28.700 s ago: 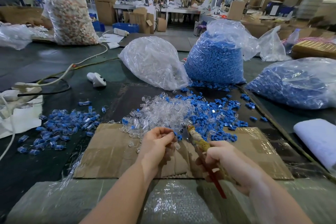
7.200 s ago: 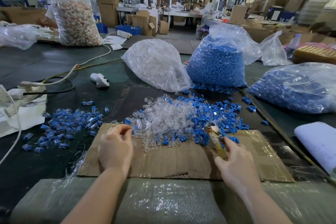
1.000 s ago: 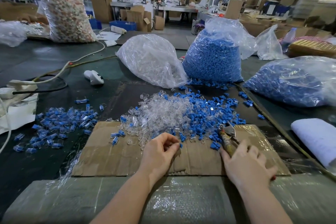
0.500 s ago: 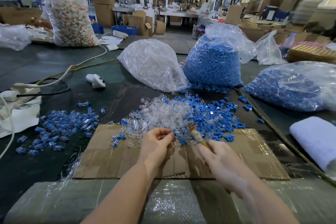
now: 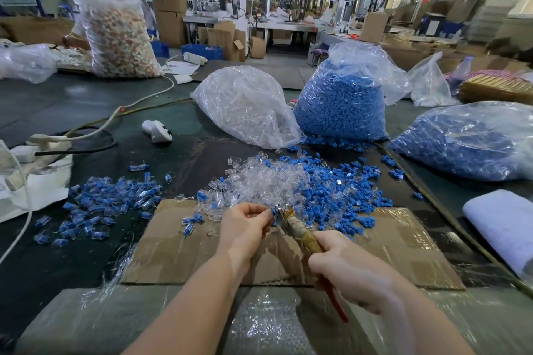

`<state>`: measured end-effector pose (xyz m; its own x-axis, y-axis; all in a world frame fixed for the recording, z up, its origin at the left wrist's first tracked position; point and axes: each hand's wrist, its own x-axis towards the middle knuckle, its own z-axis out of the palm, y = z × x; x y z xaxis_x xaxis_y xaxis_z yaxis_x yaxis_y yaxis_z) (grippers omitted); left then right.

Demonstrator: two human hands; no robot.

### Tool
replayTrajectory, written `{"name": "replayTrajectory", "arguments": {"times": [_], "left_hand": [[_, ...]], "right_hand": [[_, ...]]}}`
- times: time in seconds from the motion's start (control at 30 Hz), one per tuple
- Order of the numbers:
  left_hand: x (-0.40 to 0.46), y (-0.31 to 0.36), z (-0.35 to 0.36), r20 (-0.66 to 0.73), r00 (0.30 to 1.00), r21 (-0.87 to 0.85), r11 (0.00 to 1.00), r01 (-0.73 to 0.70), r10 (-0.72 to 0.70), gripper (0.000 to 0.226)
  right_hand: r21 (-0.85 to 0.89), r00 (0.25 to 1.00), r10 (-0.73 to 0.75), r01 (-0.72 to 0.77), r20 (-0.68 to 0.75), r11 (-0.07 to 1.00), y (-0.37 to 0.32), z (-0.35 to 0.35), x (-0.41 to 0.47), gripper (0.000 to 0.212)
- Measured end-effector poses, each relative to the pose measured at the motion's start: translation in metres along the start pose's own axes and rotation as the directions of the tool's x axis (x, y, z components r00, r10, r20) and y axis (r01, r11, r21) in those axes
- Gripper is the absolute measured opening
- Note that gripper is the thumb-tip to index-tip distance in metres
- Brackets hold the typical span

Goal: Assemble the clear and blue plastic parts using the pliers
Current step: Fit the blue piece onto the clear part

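My left hand (image 5: 245,228) pinches a small clear and blue part (image 5: 272,213) at its fingertips, above the cardboard sheet (image 5: 184,251). My right hand (image 5: 346,271) grips the tape-wrapped, red-handled pliers (image 5: 300,235), whose jaws meet the part at my left fingertips. Behind them lies a loose pile of clear parts (image 5: 268,179) mixed with blue parts (image 5: 340,190). A heap of joined clear-and-blue pieces (image 5: 106,202) lies to the left.
Behind the piles stand a bag of clear parts (image 5: 248,106) and two bags of blue parts (image 5: 343,101) (image 5: 467,141). A white handheld device (image 5: 157,131) and cables (image 5: 95,132) lie at left, a white cloth (image 5: 501,228) at right. A person sits at far left behind a large bag (image 5: 118,37).
My right hand has lifted the pliers off the cardboard at the right and swung their jaws left to the part that my left hand pinches.
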<state>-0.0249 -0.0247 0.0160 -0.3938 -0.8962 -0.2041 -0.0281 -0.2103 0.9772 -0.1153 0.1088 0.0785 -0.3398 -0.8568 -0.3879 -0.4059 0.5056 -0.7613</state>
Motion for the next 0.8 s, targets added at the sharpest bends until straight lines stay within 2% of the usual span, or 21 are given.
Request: {"name": "replayTrajectory", "arguments": {"times": [0.13, 0.37, 0.5, 0.8], "left_hand": [[0.000, 0.002, 0.000, 0.002, 1.000, 0.005, 1.000, -0.001, 0.001, 0.003], [-0.004, 0.008, 0.001, -0.008, 1.000, 0.003, 1.000, -0.010, 0.010, 0.006], [-0.005, 0.008, 0.000, -0.009, 1.000, -0.018, 1.000, 0.001, -0.001, 0.004], [-0.006, 0.004, 0.004, -0.044, 0.999, -0.031, 0.999, -0.007, 0.006, 0.006]], "right_hand": [[-0.057, 1.000, -0.028, 0.028, -0.012, 0.998, 0.000, -0.002, 0.000, 0.012], [-0.010, 0.999, -0.037, 0.037, 0.028, 0.999, 0.000, -0.001, 0.002, 0.012], [0.009, 0.996, -0.084, 0.084, 0.028, 0.996, -0.002, 0.000, 0.002, 0.019], [-0.263, 0.982, -0.160, 0.130, -0.096, 0.956, 0.003, 0.008, 0.009, 0.025]]}}
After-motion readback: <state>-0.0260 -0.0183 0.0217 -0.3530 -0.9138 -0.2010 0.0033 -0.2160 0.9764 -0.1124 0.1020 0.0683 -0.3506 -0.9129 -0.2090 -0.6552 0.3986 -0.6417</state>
